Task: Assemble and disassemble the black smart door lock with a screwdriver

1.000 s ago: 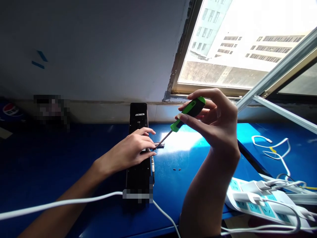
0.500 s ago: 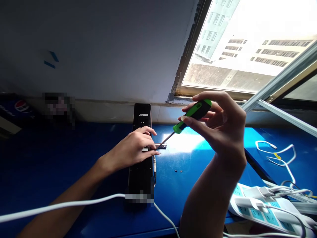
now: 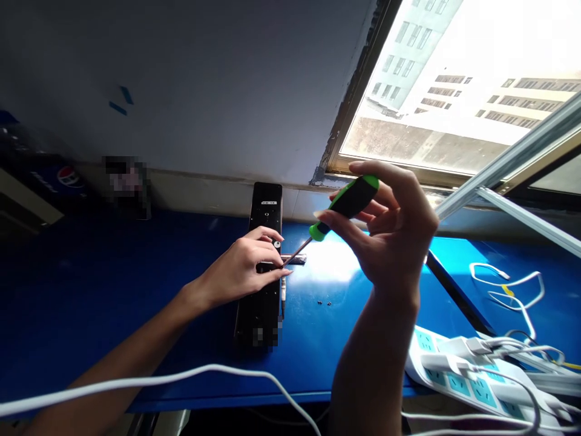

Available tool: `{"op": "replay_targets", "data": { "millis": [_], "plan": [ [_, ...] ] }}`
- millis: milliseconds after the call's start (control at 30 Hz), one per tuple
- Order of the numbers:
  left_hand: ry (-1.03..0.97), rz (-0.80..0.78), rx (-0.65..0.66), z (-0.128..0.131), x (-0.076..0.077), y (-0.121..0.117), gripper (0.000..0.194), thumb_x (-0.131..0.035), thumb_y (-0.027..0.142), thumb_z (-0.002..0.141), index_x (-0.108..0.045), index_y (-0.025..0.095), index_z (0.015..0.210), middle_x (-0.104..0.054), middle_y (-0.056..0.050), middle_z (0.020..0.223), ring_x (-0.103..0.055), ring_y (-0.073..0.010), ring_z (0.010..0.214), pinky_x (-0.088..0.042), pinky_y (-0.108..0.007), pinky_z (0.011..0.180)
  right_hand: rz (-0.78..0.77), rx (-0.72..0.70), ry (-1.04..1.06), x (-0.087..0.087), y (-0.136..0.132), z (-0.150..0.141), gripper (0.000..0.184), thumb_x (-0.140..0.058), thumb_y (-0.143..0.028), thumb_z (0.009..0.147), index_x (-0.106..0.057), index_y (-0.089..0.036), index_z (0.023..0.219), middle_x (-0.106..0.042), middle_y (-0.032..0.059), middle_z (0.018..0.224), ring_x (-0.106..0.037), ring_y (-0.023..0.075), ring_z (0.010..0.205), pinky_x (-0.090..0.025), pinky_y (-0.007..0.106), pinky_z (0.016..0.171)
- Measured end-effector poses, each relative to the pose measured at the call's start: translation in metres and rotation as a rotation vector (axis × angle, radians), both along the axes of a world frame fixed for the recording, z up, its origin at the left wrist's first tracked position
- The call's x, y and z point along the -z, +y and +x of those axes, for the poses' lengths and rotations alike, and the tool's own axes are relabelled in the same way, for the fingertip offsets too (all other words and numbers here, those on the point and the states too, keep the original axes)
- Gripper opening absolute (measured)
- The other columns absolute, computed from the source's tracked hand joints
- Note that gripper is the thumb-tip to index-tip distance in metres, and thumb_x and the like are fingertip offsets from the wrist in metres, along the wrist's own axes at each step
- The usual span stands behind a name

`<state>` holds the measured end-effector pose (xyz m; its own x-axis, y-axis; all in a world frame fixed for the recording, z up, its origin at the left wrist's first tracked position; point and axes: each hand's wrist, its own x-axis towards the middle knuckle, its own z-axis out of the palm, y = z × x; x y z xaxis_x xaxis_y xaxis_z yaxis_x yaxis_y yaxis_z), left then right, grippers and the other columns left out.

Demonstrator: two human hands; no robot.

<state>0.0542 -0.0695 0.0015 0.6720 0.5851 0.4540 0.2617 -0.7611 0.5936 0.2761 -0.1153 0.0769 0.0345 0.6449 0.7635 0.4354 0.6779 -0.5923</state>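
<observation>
My right hand [image 3: 385,224] is closed around the green and black handle of a screwdriver [image 3: 349,203], which slants down to the left. Its thin shaft ends at the fingertips of my left hand [image 3: 252,263]. Those fingers are pinched around the tip; whatever lies between them is too small to make out. Beneath my left hand is a long black panel-like device [image 3: 258,309], partly covered by that hand, with a small white label near its far end. A short shiny metal piece [image 3: 297,259] sticks out from the device's right side. Two tiny dark screws [image 3: 324,303] lie on the table to the right.
The blue table [image 3: 181,339] meets a wall at the back. A white cable [image 3: 213,368] crosses the front. At the right are a power strip [image 3: 472,381] full of plugs, a loose white cable [image 3: 521,281] and a metal frame [image 3: 508,157] before the window.
The view has shifted slightly. The screwdriver has turned in my right hand, so more black of its handle shows. My left hand stays pinched at its tip.
</observation>
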Motion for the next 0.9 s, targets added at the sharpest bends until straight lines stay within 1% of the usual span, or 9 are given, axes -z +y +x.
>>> {"op": "replay_targets", "data": {
  "millis": [100, 200, 300, 367, 467, 600, 700, 800, 900],
  "plan": [
    [-0.042, 0.021, -0.039, -0.004, 0.016, -0.018, 0.004, -0.079, 0.022, 0.091, -0.081, 0.020, 0.089, -0.079, -0.005, 0.091, -0.062, -0.0269, 0.123, -0.057, -0.041, 0.102, 0.031, -0.003, -0.047, 0.013, -0.012, -0.008, 0.047, -0.082, -0.033, 0.088, -0.061, -0.038, 0.129, -0.070, 0.0051, 0.124, -0.075, 0.0281, 0.104, -0.069, 0.046, 0.090],
    [-0.036, 0.021, -0.043, -0.006, 0.031, -0.038, 0.008, -0.076, 0.025, 0.094, -0.079, 0.020, 0.088, -0.079, -0.004, 0.090, -0.062, -0.0259, 0.122, -0.056, -0.041, 0.104, 0.075, -0.044, -0.069, 0.028, -0.022, -0.013, 0.045, -0.080, -0.030, 0.089, -0.061, -0.035, 0.130, -0.072, 0.0042, 0.126, -0.076, 0.0256, 0.103, -0.069, 0.045, 0.090],
    [-0.013, 0.023, -0.016, -0.008, 0.042, -0.053, 0.007, -0.078, 0.028, 0.093, -0.079, 0.021, 0.094, -0.080, -0.004, 0.094, -0.061, -0.0261, 0.121, -0.054, -0.042, 0.106, 0.084, -0.102, -0.032, 0.037, -0.031, -0.017, 0.041, -0.080, -0.025, 0.089, -0.065, -0.033, 0.126, -0.074, 0.0013, 0.125, -0.077, 0.0213, 0.100, -0.069, 0.040, 0.087],
    [0.016, 0.027, 0.007, -0.010, 0.046, -0.060, 0.013, -0.078, 0.031, 0.093, -0.079, 0.021, 0.101, -0.080, -0.005, 0.102, -0.060, -0.0268, 0.123, -0.054, -0.043, 0.107, 0.082, -0.152, -0.040, 0.041, -0.034, -0.019, 0.040, -0.080, -0.023, 0.089, -0.067, -0.032, 0.126, -0.075, 0.0006, 0.124, -0.077, 0.0197, 0.101, -0.069, 0.036, 0.086],
    [0.096, 0.015, 0.034, -0.016, 0.052, -0.067, 0.023, -0.080, 0.039, 0.091, -0.078, 0.023, 0.107, -0.077, -0.007, 0.115, -0.056, -0.0292, 0.130, -0.053, -0.045, 0.110, 0.093, -0.207, -0.100, 0.047, -0.037, -0.022, 0.041, -0.081, -0.024, 0.089, -0.068, -0.030, 0.127, -0.076, 0.0018, 0.123, -0.077, 0.0199, 0.102, -0.068, 0.034, 0.084],
    [0.171, 0.052, 0.014, -0.023, 0.063, -0.073, 0.032, -0.083, 0.045, 0.086, -0.077, 0.024, 0.111, -0.073, -0.008, 0.125, -0.053, -0.0330, 0.135, -0.049, -0.050, 0.116, 0.147, -0.195, -0.199, 0.061, -0.039, -0.025, 0.045, -0.082, -0.025, 0.086, -0.068, -0.030, 0.128, -0.078, 0.0020, 0.119, -0.076, 0.0177, 0.092, -0.067, 0.032, 0.077],
    [0.182, 0.098, -0.020, -0.025, 0.071, -0.077, 0.024, -0.079, 0.038, 0.091, -0.076, 0.023, 0.110, -0.073, -0.009, 0.122, -0.053, -0.0331, 0.137, -0.045, -0.051, 0.120, 0.168, -0.200, -0.252, 0.072, -0.041, -0.027, 0.046, -0.082, -0.023, 0.087, -0.068, -0.030, 0.129, -0.079, 0.0013, 0.118, -0.076, 0.0169, 0.091, -0.065, 0.030, 0.075],
    [0.181, 0.113, -0.013, -0.024, 0.074, -0.079, 0.017, -0.076, 0.033, 0.093, -0.077, 0.023, 0.107, -0.074, -0.008, 0.118, -0.055, -0.0328, 0.135, -0.045, -0.052, 0.121, 0.185, -0.215, -0.258, 0.077, -0.045, -0.030, 0.047, -0.081, -0.022, 0.087, -0.067, -0.031, 0.131, -0.079, 0.0014, 0.116, -0.076, 0.0177, 0.094, -0.065, 0.030, 0.077],
    [0.172, 0.110, -0.010, -0.023, 0.073, -0.080, 0.020, -0.075, 0.032, 0.093, -0.078, 0.023, 0.111, -0.072, -0.009, 0.125, -0.053, -0.0334, 0.138, -0.049, -0.051, 0.118, 0.258, -0.239, -0.290, 0.077, -0.048, -0.032, 0.048, -0.085, -0.020, 0.084, -0.068, -0.027, 0.129, -0.078, 0.0044, 0.111, -0.074, 0.0178, 0.090, -0.064, 0.030, 0.076]
  ]
}}
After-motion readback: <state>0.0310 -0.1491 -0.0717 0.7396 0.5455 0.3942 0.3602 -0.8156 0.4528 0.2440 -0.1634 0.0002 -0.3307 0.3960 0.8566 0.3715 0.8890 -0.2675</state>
